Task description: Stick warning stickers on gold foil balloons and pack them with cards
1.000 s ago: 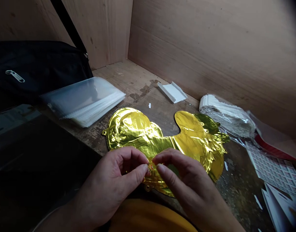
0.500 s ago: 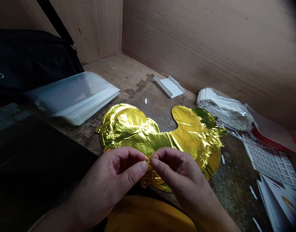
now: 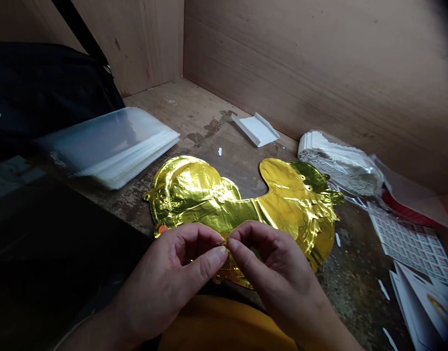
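Several flat gold foil balloons (image 3: 238, 209) lie overlapped on the table in front of me. An orange round spot shows at their left edge, and small holed tabs stick out along the rims. My left hand (image 3: 176, 273) is closed in a pinch over the near part of the foil. Thumb to thumb with it, my right hand (image 3: 275, 263) pinches at the same spot. A tiny, thin gold-coloured bit shows between the fingertips; it is too small to name, and I cannot tell whether it joins the foil.
A stack of clear plastic sleeves (image 3: 117, 146) lies at left before a black bag (image 3: 48, 92). Farther back is a folded white paper (image 3: 256, 129). On the right are bagged white strips (image 3: 337, 163), a printed sticker sheet (image 3: 414, 243) and folded leaflets (image 3: 417, 302). Plywood walls (image 3: 300, 63) close the back.
Both hands keep pinching at nearly the same place. My left thumb has shifted slightly right, and more of the orange spot shows. The balloons stay put.
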Action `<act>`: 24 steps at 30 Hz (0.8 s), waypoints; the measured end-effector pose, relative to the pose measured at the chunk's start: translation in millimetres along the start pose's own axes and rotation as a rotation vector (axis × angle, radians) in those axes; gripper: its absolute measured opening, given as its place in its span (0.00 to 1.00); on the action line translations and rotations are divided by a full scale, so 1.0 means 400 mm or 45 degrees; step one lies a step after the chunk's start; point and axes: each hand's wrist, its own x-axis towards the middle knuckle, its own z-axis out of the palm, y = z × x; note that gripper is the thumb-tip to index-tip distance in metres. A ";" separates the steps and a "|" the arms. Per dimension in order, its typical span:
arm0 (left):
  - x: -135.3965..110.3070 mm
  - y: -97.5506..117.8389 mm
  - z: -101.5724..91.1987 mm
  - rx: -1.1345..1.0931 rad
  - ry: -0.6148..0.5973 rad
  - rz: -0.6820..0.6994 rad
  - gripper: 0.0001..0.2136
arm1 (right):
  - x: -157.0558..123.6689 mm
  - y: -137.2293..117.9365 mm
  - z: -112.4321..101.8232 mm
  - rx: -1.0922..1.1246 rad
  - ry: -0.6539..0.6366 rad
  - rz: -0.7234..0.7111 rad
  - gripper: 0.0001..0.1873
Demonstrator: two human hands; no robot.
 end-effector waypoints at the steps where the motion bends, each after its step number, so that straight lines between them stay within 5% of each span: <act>1: 0.000 0.002 0.001 0.002 0.016 0.003 0.10 | 0.001 0.001 0.000 -0.045 0.006 -0.026 0.09; 10: 0.009 0.008 0.006 -0.033 0.107 -0.068 0.08 | 0.001 0.011 0.002 -0.389 0.111 -0.248 0.07; 15: 0.011 -0.008 0.001 -0.099 0.174 -0.050 0.08 | -0.001 0.018 -0.005 -0.883 0.597 -0.861 0.04; 17: 0.011 -0.012 -0.002 -0.133 0.190 -0.055 0.09 | -0.008 0.015 -0.002 -1.021 0.642 -1.047 0.06; 24: 0.013 -0.007 0.000 -0.209 0.245 -0.042 0.10 | -0.022 0.026 0.023 -1.032 0.599 -1.078 0.07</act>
